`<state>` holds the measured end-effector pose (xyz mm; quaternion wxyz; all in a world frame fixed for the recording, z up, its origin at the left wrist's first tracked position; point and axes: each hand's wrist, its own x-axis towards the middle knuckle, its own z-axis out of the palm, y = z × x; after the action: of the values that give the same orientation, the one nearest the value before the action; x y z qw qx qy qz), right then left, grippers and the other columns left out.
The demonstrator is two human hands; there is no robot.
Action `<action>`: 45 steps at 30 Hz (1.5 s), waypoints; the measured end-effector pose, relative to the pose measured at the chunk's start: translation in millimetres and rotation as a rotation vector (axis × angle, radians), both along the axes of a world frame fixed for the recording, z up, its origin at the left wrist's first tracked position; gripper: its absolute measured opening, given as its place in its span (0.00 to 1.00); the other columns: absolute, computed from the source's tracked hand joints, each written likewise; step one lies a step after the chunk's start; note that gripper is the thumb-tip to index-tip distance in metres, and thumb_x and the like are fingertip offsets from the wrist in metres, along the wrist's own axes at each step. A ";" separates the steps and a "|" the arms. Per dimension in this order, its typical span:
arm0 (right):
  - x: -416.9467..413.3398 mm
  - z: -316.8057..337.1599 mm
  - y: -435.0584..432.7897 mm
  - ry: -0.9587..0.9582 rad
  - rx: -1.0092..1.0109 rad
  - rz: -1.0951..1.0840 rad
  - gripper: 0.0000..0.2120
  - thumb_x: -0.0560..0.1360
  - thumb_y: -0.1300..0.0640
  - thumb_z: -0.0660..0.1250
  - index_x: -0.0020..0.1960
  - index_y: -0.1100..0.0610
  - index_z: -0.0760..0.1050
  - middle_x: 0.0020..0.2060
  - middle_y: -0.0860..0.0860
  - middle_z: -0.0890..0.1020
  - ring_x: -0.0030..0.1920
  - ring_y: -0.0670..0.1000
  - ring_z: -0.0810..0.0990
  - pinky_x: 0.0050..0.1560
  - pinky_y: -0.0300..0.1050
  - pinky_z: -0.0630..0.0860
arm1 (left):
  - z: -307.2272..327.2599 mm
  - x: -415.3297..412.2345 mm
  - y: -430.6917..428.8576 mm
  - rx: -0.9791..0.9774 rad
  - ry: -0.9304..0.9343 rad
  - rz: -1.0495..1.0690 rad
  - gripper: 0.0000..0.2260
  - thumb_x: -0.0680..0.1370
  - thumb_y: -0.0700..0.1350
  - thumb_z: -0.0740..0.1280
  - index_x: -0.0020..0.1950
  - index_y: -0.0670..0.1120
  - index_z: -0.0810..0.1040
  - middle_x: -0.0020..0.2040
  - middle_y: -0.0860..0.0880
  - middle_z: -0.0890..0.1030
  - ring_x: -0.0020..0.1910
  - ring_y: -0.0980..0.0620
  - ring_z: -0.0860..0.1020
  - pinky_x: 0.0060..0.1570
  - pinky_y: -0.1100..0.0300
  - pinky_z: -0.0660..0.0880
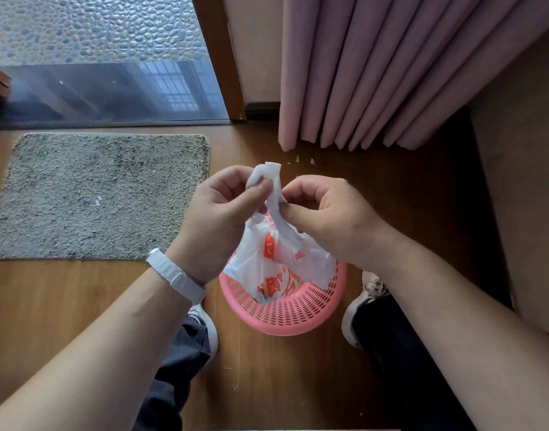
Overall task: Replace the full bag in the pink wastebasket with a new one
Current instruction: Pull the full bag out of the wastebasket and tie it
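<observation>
A pink perforated wastebasket (pixel 285 315) stands on the wooden floor between my feet. A white plastic bag with orange print (pixel 276 265) hangs above it, its lower part still inside the basket rim. My left hand (pixel 223 213) pinches one white handle of the bag between thumb and fingers. My right hand (pixel 319 209) pinches the other handle right beside it. Both handles are drawn together above the basket. What lies inside the bag is hidden.
A grey shaggy mat (pixel 102 194) lies on the floor to the left. Pink curtains (pixel 391 73) hang at the back right, with small white scraps (pixel 301 160) below them. A glass door (pixel 105 88) is behind the mat. A white watch band (pixel 176 275) is on my left wrist.
</observation>
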<state>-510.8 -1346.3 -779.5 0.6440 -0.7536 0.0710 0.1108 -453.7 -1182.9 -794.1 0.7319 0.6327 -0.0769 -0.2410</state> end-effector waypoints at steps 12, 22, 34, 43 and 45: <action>2.4 -8.7 -4.0 -0.139 -0.243 -0.201 0.10 0.77 0.56 0.67 0.38 0.58 0.72 0.30 0.55 0.75 0.33 0.56 0.75 0.32 0.48 0.73 | -0.6 -0.8 0.3 0.019 0.056 0.018 0.04 0.70 0.47 0.70 0.36 0.48 0.80 0.34 0.49 0.79 0.36 0.50 0.75 0.43 0.53 0.72; -3.2 -4.7 -11.4 -0.238 -0.448 -0.335 0.09 0.76 0.60 0.65 0.38 0.58 0.68 0.28 0.50 0.70 0.29 0.47 0.67 0.27 0.40 0.65 | 21.3 -6.4 1.7 0.100 -0.015 -0.068 0.10 0.74 0.42 0.66 0.33 0.45 0.74 0.23 0.53 0.68 0.23 0.54 0.64 0.24 0.63 0.62; -12.8 -5.1 12.4 -0.281 -0.497 0.102 0.06 0.78 0.54 0.64 0.54 0.52 0.74 0.47 0.46 0.77 0.47 0.46 0.76 0.44 0.44 0.77 | 24.6 -5.6 -6.4 0.147 -0.098 -0.011 0.07 0.74 0.43 0.69 0.38 0.42 0.77 0.30 0.50 0.78 0.29 0.53 0.74 0.33 0.63 0.72; 18.0 -36.7 8.2 -0.232 -0.508 0.094 0.22 0.77 0.47 0.65 0.69 0.45 0.63 0.56 0.46 0.74 0.53 0.48 0.74 0.48 0.49 0.78 | 10.3 51.7 -43.6 0.017 -0.025 0.119 0.07 0.78 0.41 0.66 0.40 0.41 0.77 0.32 0.47 0.77 0.31 0.52 0.72 0.34 0.62 0.70; 28.5 -41.7 2.0 -0.228 -0.538 0.079 0.21 0.77 0.48 0.65 0.68 0.46 0.64 0.57 0.46 0.75 0.53 0.47 0.73 0.49 0.48 0.78 | 5.9 66.4 -47.8 -0.026 0.020 0.083 0.06 0.76 0.42 0.67 0.41 0.41 0.77 0.33 0.47 0.76 0.32 0.51 0.72 0.35 0.60 0.70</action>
<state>-482.3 -1344.3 -821.2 0.4203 -0.9069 -0.0046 0.0277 -387.2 -1230.6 -788.1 0.7502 0.6234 -0.0462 -0.2157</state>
